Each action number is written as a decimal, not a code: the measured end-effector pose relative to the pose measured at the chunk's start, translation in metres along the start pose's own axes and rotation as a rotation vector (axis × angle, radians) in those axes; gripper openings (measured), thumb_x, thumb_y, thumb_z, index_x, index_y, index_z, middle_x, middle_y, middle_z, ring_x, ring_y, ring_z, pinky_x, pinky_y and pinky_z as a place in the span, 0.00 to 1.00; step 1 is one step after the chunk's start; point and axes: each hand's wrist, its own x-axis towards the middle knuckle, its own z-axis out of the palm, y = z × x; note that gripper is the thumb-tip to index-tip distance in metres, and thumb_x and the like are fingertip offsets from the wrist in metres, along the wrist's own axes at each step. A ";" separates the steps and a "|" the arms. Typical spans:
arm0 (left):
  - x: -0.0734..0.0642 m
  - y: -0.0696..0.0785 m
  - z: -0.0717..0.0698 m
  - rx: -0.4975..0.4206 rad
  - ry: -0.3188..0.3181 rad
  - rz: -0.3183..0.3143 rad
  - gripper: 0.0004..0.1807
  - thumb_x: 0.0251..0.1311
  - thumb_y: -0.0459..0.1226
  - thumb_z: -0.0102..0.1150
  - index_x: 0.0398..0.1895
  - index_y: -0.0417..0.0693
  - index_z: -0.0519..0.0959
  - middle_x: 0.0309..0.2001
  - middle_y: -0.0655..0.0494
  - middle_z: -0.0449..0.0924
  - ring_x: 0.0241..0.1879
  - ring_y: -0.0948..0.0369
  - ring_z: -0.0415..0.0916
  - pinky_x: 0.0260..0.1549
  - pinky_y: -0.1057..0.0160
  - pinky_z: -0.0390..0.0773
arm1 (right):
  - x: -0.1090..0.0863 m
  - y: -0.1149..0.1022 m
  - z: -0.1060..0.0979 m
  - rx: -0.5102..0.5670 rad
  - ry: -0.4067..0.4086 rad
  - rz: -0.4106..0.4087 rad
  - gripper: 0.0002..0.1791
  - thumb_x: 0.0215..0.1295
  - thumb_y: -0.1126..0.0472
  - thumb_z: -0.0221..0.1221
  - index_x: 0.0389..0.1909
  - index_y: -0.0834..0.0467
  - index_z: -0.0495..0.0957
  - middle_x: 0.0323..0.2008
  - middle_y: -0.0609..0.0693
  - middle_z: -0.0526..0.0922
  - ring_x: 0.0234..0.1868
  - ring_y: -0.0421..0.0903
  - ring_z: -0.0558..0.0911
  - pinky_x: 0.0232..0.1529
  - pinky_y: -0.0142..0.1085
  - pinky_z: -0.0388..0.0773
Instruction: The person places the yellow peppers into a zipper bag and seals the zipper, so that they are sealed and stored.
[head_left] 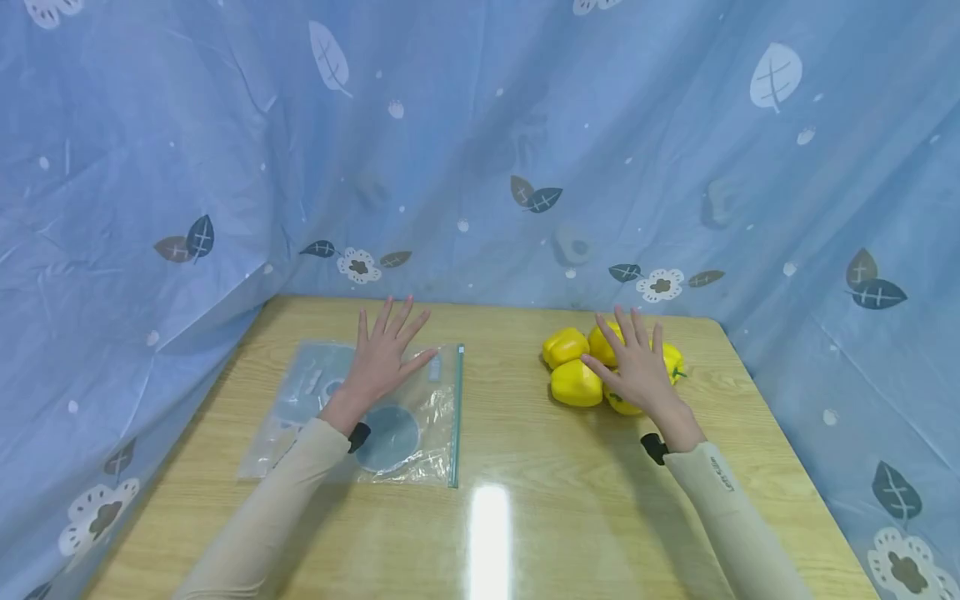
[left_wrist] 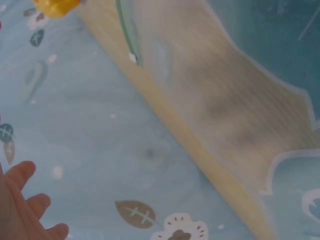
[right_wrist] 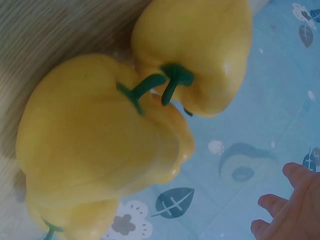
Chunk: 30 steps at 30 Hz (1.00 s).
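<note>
With fingers spread, my left hand point(head_left: 378, 360) is held over a clear plastic zip bag point(head_left: 442, 400) with blue-grey printing and a teal zip edge. It grips nothing. My right hand point(head_left: 637, 371), fingers also spread, hovers over a cluster of yellow bell peppers point(head_left: 576, 383) and hides part of them. Several peppers with green stems point(right_wrist: 90, 135) lie close together in the right wrist view, apart from the fingers. The left wrist view shows the bag point(left_wrist: 200, 90) on the wood, with the left fingertips at the lower left corner.
A light wooden table point(head_left: 510, 433) carries both the bag and the peppers. Blue curtain point(head_left: 465, 150) with leaf and flower prints hangs along the back and both sides. A bright light reflection shows near the table's front.
</note>
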 end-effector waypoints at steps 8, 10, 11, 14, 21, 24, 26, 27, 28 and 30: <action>-0.001 0.002 0.000 -0.003 -0.030 -0.009 0.38 0.60 0.64 0.43 0.72 0.64 0.52 0.74 0.54 0.40 0.72 0.50 0.30 0.64 0.37 0.24 | 0.003 -0.011 0.005 -0.007 -0.032 -0.005 0.42 0.64 0.35 0.47 0.73 0.50 0.47 0.73 0.58 0.41 0.73 0.55 0.32 0.66 0.62 0.27; -0.003 0.004 -0.001 -0.011 -0.039 -0.006 0.38 0.60 0.62 0.45 0.72 0.63 0.52 0.74 0.54 0.41 0.72 0.50 0.30 0.64 0.37 0.24 | 0.003 -0.014 0.008 0.001 -0.031 -0.016 0.41 0.64 0.36 0.48 0.72 0.51 0.49 0.73 0.58 0.41 0.73 0.55 0.32 0.66 0.62 0.28; -0.003 0.005 -0.001 -0.018 -0.042 -0.004 0.38 0.60 0.62 0.46 0.71 0.62 0.53 0.73 0.53 0.42 0.72 0.50 0.30 0.64 0.36 0.24 | 0.003 -0.015 0.010 0.008 -0.032 -0.024 0.41 0.64 0.37 0.48 0.72 0.52 0.49 0.73 0.59 0.41 0.73 0.56 0.32 0.67 0.62 0.28; -0.006 0.009 0.001 -0.030 -0.054 0.004 0.39 0.60 0.61 0.47 0.72 0.61 0.52 0.73 0.52 0.42 0.72 0.50 0.31 0.64 0.37 0.24 | 0.003 -0.022 0.016 0.025 -0.022 -0.054 0.40 0.65 0.39 0.49 0.72 0.52 0.50 0.73 0.59 0.42 0.73 0.56 0.34 0.67 0.61 0.30; -0.015 0.017 0.012 -0.051 -0.107 0.013 0.39 0.60 0.63 0.43 0.72 0.61 0.50 0.74 0.54 0.38 0.72 0.50 0.30 0.64 0.38 0.23 | 0.006 -0.046 0.031 0.038 -0.009 -0.123 0.38 0.65 0.42 0.51 0.72 0.52 0.51 0.72 0.59 0.45 0.73 0.57 0.36 0.68 0.60 0.33; -0.019 0.019 0.017 -0.065 -0.125 0.015 0.39 0.60 0.62 0.44 0.72 0.59 0.52 0.74 0.54 0.38 0.72 0.50 0.31 0.64 0.38 0.24 | 0.007 -0.058 0.038 0.050 -0.025 -0.147 0.38 0.65 0.44 0.52 0.72 0.52 0.51 0.72 0.59 0.45 0.73 0.57 0.38 0.68 0.59 0.33; -0.022 0.020 0.020 -0.067 -0.141 0.015 0.38 0.61 0.62 0.44 0.72 0.60 0.52 0.74 0.55 0.37 0.72 0.51 0.30 0.64 0.38 0.24 | 0.007 -0.065 0.042 0.069 -0.042 -0.158 0.38 0.65 0.44 0.53 0.71 0.52 0.52 0.72 0.58 0.44 0.73 0.57 0.38 0.69 0.58 0.33; -0.024 0.020 0.021 -0.071 -0.146 0.016 0.38 0.61 0.62 0.44 0.72 0.60 0.53 0.74 0.55 0.37 0.72 0.51 0.30 0.64 0.38 0.24 | 0.007 -0.069 0.044 0.080 -0.050 -0.162 0.38 0.64 0.44 0.53 0.71 0.52 0.52 0.72 0.58 0.44 0.73 0.57 0.38 0.69 0.58 0.33; -0.025 0.020 0.022 -0.074 -0.153 0.017 0.38 0.61 0.62 0.44 0.72 0.60 0.52 0.74 0.55 0.37 0.72 0.51 0.30 0.64 0.38 0.23 | 0.007 -0.072 0.047 0.087 -0.062 -0.163 0.38 0.65 0.44 0.53 0.72 0.52 0.51 0.72 0.57 0.44 0.73 0.56 0.38 0.69 0.57 0.32; -0.027 0.020 0.025 -0.085 -0.169 0.020 0.38 0.61 0.63 0.43 0.72 0.62 0.51 0.74 0.56 0.36 0.72 0.52 0.28 0.64 0.39 0.22 | 0.008 -0.079 0.050 0.090 -0.082 -0.166 0.38 0.65 0.44 0.52 0.72 0.51 0.51 0.73 0.57 0.43 0.73 0.55 0.37 0.69 0.57 0.33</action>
